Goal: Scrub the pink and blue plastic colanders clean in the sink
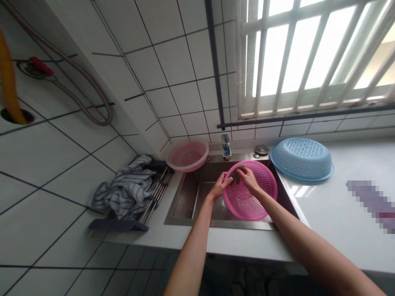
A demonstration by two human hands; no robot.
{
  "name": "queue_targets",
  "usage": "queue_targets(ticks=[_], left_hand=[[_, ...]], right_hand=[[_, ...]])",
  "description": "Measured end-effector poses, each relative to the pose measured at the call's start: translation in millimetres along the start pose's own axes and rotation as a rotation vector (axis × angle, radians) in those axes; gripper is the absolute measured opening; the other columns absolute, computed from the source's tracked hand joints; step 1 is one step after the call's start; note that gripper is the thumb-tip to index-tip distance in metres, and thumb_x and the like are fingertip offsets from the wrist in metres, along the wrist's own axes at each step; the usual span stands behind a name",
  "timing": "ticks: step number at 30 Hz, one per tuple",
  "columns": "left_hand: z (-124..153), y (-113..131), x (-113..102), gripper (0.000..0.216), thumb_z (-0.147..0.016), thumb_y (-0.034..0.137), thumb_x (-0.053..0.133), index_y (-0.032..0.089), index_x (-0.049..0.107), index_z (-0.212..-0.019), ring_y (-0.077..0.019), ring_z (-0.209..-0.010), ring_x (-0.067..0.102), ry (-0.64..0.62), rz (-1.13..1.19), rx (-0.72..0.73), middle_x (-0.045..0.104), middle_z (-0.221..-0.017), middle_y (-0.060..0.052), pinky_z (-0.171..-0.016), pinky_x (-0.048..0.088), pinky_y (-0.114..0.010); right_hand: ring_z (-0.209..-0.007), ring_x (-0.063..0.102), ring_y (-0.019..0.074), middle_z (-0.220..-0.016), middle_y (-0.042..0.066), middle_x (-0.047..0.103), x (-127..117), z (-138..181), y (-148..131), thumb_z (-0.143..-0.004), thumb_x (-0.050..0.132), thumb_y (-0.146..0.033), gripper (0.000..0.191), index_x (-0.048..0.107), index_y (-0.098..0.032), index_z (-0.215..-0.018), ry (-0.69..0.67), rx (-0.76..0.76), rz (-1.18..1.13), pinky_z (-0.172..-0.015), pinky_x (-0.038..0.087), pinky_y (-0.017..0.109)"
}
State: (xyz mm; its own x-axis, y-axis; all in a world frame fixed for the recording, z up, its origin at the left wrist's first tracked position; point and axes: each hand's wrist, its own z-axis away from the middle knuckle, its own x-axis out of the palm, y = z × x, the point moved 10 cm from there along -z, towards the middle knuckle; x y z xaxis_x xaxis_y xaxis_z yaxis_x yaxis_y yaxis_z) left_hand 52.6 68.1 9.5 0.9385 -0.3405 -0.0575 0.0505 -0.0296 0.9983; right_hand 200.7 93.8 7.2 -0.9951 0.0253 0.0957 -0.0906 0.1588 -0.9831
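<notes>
A pink plastic colander (268,181) is held tilted over the steel sink (185,201), its perforated inside facing me. My left hand (219,187) grips the colander's left rim, thumb on the inner side. My right hand (247,179) is closed on a small dark grey cloth or scouring pad (235,176), pressed against the colander's inner wall near the left hand. Which of the two it is I cannot tell. Just behind the colander stands the chrome faucet (226,147).
A pink basin (189,157) stands at the sink's back left corner. Striped cloth (125,187) lies over a metal rack (156,193) on the left. An upside-down blue basket (300,158) and a sink strainer (261,151) are on the right. A barred window (308,61) is above the counter.
</notes>
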Motion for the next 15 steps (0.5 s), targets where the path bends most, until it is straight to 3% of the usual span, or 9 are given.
queue_targets(ticks=[2, 5, 7, 9, 13, 15], left_hand=[[1.1, -3.5, -0.9, 0.052, -0.086, 0.058, 0.076, 0.021, 0.064, -0.12, -0.0207, -0.098, 0.064, -0.002, -0.001, -0.024, 0.068, -0.104, -0.004, -0.093, 0.051, -0.033], [2.2, -4.7, -8.5, 0.053, -0.087, 0.059, 0.074, 0.02, 0.065, -0.12, -0.0243, -0.112, 0.063, 0.048, 0.041, -0.023, 0.069, -0.118, -0.009, -0.102, 0.049, -0.035], [1.8, -3.3, -11.3, 0.05, -0.089, 0.06, 0.072, 0.019, 0.066, -0.117, -0.0263, -0.119, 0.061, 0.061, 0.065, 0.0, 0.068, -0.122, -0.01, -0.107, 0.047, -0.036], [0.6, -1.4, -10.5, 0.047, -0.09, 0.059, 0.07, 0.019, 0.066, -0.115, -0.0266, -0.118, 0.061, 0.048, 0.074, 0.025, 0.068, -0.121, -0.01, -0.107, 0.046, -0.037], [-0.1, -6.2, -4.0, 0.048, -0.086, 0.057, 0.076, 0.02, 0.062, -0.114, -0.0216, -0.097, 0.064, 0.005, 0.061, -0.015, 0.068, -0.105, -0.005, -0.095, 0.051, -0.036], [1.4, -9.9, -2.1, 0.053, -0.081, 0.055, 0.081, 0.02, 0.06, -0.115, -0.02, -0.092, 0.065, -0.002, 0.062, -0.05, 0.068, -0.101, -0.004, -0.093, 0.052, -0.036]], right_hand=[[-0.061, 0.056, 0.0162, -0.08, 0.005, 0.069, 9.1, 1.6, -0.8, -0.083, 0.069, -0.055, 0.039, 0.068, -0.017, -0.092, -0.104, 0.005, 0.011, -0.055, 0.045, 0.027], [-0.062, 0.055, 0.015, -0.079, 0.003, 0.067, 44.4, 18.3, -5.3, -0.086, 0.069, -0.054, 0.038, 0.069, -0.017, -0.091, -0.374, -0.013, 0.025, -0.055, 0.044, 0.026], [-0.063, 0.056, 0.015, -0.079, 0.003, 0.067, 58.4, 27.5, -7.9, -0.088, 0.068, -0.054, 0.037, 0.069, -0.017, -0.091, -0.457, -0.017, 0.026, -0.056, 0.044, 0.026], [-0.066, 0.057, 0.0158, -0.082, 0.004, 0.068, 50.9, 24.3, -11.5, -0.087, 0.068, -0.053, 0.037, 0.068, -0.017, -0.091, -0.36, -0.031, 0.029, -0.058, 0.045, 0.026], [-0.068, 0.058, 0.0174, -0.083, 0.005, 0.069, 8.1, 7.8, -14.2, -0.085, 0.067, -0.053, 0.036, 0.066, -0.017, -0.091, -0.034, -0.039, 0.011, -0.06, 0.046, 0.027], [-0.069, 0.058, 0.0175, -0.084, 0.005, 0.069, 7.4, 5.1, -12.4, -0.086, 0.066, -0.052, 0.035, 0.067, -0.017, -0.092, -0.068, -0.041, 0.02, -0.061, 0.047, 0.027]])
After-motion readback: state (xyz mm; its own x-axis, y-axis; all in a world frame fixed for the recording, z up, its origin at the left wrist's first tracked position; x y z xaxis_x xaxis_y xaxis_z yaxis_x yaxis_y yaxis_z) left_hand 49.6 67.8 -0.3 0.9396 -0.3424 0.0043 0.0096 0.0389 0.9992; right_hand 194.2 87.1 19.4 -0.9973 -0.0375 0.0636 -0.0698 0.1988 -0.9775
